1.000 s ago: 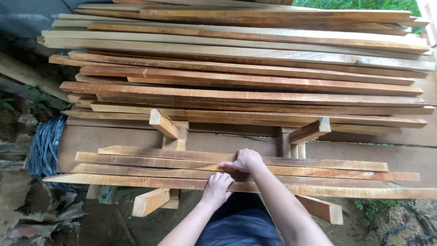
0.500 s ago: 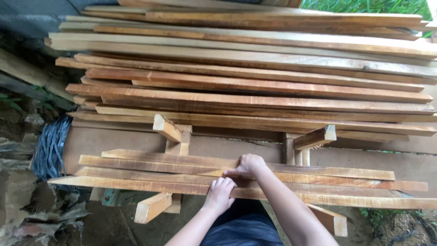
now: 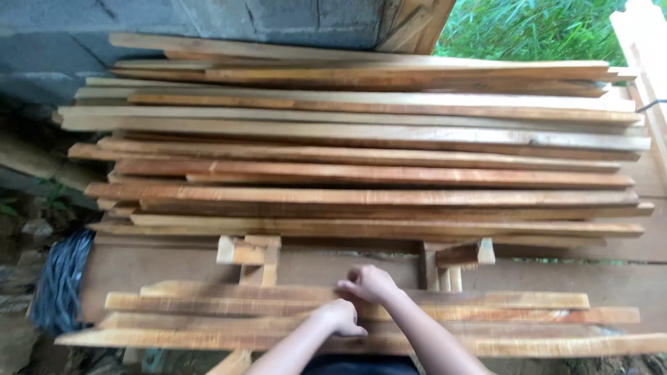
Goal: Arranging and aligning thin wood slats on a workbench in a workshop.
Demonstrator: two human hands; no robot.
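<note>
Wooden slats [image 3: 361, 316], thin and reddish, lie in a short row at the near edge of the counter [image 3: 160, 267], and both hands rest on them near the middle. Compared with a moment ago the view has tilted up, so the grey block wall [image 3: 208, 21] now shows, while the hands have hardly moved; the sorting of these near slats looks unfinished. Curled fingers of the left hand [image 3: 340, 316] press on a front slat; the right hand [image 3: 368, 283], also half closed, pinches the edge of a slat just behind. Farther back lies the big stack of long boards [image 3: 361, 153], then green plants [image 3: 528, 31].
</note>
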